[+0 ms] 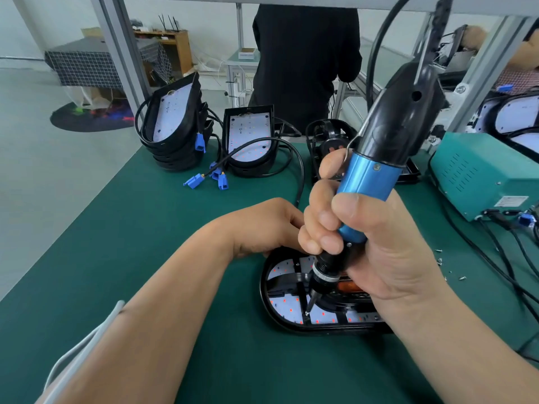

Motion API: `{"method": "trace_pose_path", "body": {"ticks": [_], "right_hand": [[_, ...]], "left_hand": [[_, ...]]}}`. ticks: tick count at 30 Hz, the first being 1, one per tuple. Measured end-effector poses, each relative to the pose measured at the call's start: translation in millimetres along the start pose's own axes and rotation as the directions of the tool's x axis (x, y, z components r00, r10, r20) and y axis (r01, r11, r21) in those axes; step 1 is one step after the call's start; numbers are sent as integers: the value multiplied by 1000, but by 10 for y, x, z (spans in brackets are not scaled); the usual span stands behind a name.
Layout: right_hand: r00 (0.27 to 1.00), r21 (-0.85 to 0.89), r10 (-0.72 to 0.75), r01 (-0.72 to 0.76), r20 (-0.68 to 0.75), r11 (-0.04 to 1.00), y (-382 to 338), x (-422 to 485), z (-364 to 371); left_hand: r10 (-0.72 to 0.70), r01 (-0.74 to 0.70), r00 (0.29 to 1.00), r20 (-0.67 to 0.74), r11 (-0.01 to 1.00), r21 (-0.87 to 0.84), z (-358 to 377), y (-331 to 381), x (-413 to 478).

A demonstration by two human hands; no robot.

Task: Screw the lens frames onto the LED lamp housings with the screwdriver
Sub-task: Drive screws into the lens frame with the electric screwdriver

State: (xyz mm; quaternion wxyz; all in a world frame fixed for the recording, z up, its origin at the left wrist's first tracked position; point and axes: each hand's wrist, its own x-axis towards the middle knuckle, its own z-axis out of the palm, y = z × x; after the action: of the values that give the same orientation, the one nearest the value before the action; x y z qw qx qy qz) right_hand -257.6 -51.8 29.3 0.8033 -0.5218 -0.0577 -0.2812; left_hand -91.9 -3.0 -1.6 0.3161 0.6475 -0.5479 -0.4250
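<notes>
Steeply tilted blue-black screwdriver (368, 182), black housing (320, 328).

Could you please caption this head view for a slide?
Right hand holds the electric screwdriver on a screw in the lens frame; left hand rests on the lamp housing.

R hand (368, 246) fisted; L hand (264, 225) fingers hidden

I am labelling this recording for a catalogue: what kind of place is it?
Probably an assembly bench in a lamp factory or workshop: stacked LED lamp housings on a green mat, a corded electric screwdriver in the right hand, a teal power supply box.
</notes>
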Motion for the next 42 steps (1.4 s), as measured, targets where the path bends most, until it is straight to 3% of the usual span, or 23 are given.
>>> {"method": "trace_pose_path", "body": {"ticks": [11, 16, 20, 23, 26, 36, 42], "right_hand": [[990, -18, 20, -18, 141, 1000, 15, 9, -70], [998, 48, -63, 63, 0, 997, 24, 17, -103], [968, 82, -154, 174, -200, 981, -22, 45, -138], [928, 98, -186, 229, -322, 968, -88, 65, -203], [870, 106, -223, 297, -439, 949, -161, 76, -311], [695, 89, -217, 377, -686, 922, -171, 110, -628], [635, 54, -240, 407, -734, 912, -181, 127, -670]], "left_hand": [[7, -8, 1000, 13, 1000, 17, -36, -7, -6], [-21, 21, 1000, 21, 1000, -12, -52, -44, -15], [-43, 61, 996, 78, 969, -238, -48, -90, 27], [-124, 99, 992, -13, 852, -514, -88, -89, 96], [-111, 71, 994, -18, 739, -670, -129, -81, 106], [-71, 64, 997, 13, 771, -634, 5, -128, 163], [-38, 53, 999, 37, 693, -719, 8, -129, 162]]}}
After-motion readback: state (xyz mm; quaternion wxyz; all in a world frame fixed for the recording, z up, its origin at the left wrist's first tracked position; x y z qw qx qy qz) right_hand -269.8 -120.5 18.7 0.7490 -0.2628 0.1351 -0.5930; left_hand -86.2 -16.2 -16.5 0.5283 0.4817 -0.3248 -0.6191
